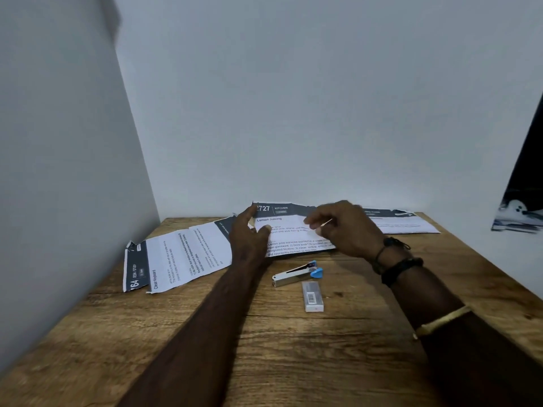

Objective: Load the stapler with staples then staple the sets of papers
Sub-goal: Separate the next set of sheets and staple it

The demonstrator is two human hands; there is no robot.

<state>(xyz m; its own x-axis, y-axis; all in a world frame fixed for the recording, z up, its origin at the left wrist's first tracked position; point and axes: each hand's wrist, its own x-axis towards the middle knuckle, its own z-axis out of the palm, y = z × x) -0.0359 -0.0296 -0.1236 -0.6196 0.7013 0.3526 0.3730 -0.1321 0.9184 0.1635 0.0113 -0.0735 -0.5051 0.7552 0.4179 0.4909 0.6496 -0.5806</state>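
A silver stapler (296,274) with blue parts lies on the wooden table (293,348), near its middle. Just in front of it lies a small staple box (313,296) with a barcode. My left hand (249,233) grips the left edge of the middle set of papers (283,230), headed "Lemon Juicing", thumb on top. My right hand (343,227) hovers over the same set, fingers pinched near a thin light strip that I cannot identify. Another set of papers (182,257) lies to the left, and a third (402,223) at the back right.
Plain walls close in the table on the left and at the back. A dark object (520,198) with a white picture hangs at the right edge. The table's near half holds only my forearms.
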